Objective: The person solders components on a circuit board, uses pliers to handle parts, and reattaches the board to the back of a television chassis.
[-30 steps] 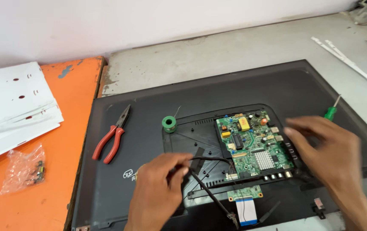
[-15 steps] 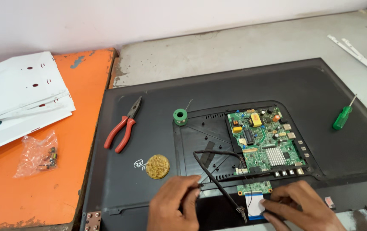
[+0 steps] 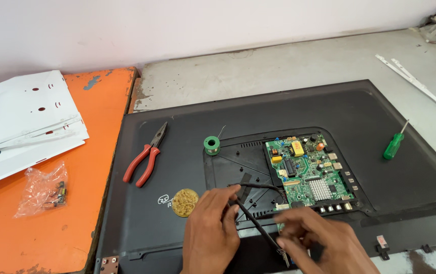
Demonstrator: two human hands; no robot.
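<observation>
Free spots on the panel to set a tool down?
Bare back panel above the circuit board, and between board and green screwdriver. Crowded near the left hand and right hand: black wires, pliers.

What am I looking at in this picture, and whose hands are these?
The camera sits on a person's head and looks down at their own bare hands. A large black panel lies flat on a grey surface, with a green circuit board set into it. The left hand and right hand pinch thin black wires by the board's lower edge. Around them lie red-handled pliers, a green solder spool, a round brass-coloured disc and a green screwdriver. White sheets rest on an orange table.
</observation>
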